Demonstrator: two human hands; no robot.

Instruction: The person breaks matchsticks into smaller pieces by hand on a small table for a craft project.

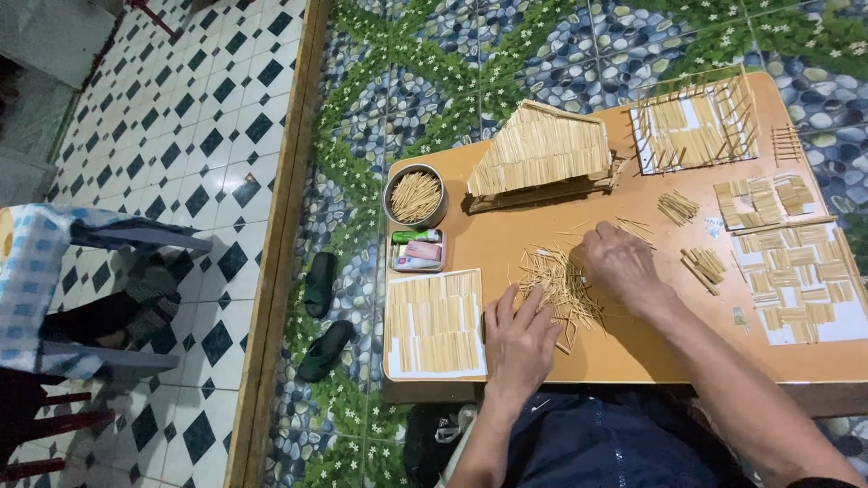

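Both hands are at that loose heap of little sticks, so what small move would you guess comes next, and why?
Probably picking one stick out of the loose pile of sticks. The left hand rests at the pile's edge, the right hand lies just beyond it, and neither visibly holds a stick. Finished rows lie on the white sheet beside the left hand.

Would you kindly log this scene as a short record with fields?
Surface: low wooden table
Left hand: flat on the table, fingertips at the loose toothpick pile
Right hand: resting on the pile's far edge
Model: toothpick roof
Supply: round tin of toothpicks
Panel: sheet of glued sticks
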